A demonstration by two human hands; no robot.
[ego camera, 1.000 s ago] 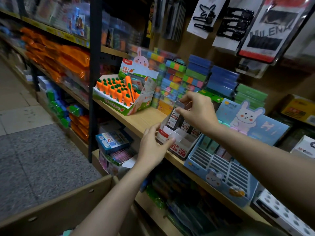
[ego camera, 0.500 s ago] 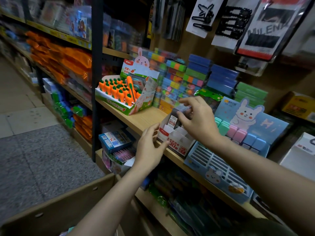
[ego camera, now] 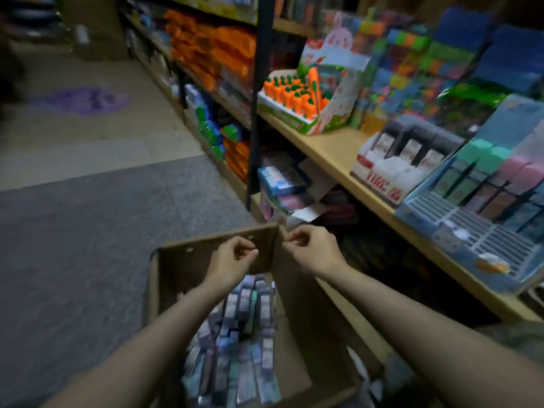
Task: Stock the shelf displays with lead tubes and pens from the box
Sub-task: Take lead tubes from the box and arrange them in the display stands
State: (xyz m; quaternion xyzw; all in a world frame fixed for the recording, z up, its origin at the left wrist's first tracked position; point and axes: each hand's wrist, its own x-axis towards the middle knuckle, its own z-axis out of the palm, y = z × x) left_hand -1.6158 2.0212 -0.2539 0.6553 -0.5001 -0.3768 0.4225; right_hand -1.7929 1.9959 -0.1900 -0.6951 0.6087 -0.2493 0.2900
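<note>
An open cardboard box (ego camera: 188,260) stands on the floor below me, filled with several small lead tube packs (ego camera: 244,334) lying in rows. My left hand (ego camera: 235,256) and my right hand (ego camera: 309,248) hover side by side over the box's far end, fingers loosely curled, with nothing visible in either. Up on the wooden shelf (ego camera: 332,148) sits the white and red lead tube display (ego camera: 379,179) with dark tubes (ego camera: 412,145) standing in its back row. The view is blurred.
A carrot pen display (ego camera: 297,98) stands left of the lead display, a blue bunny display (ego camera: 471,231) to its right. Stacked colourful packs fill the shelf's back. Lower shelves hold more goods. A grey mat (ego camera: 88,231) covers the aisle floor to the left.
Both hands have left the lead tube display on the shelf and dropped down over the cardboard box. The view has swung down and left with them.
</note>
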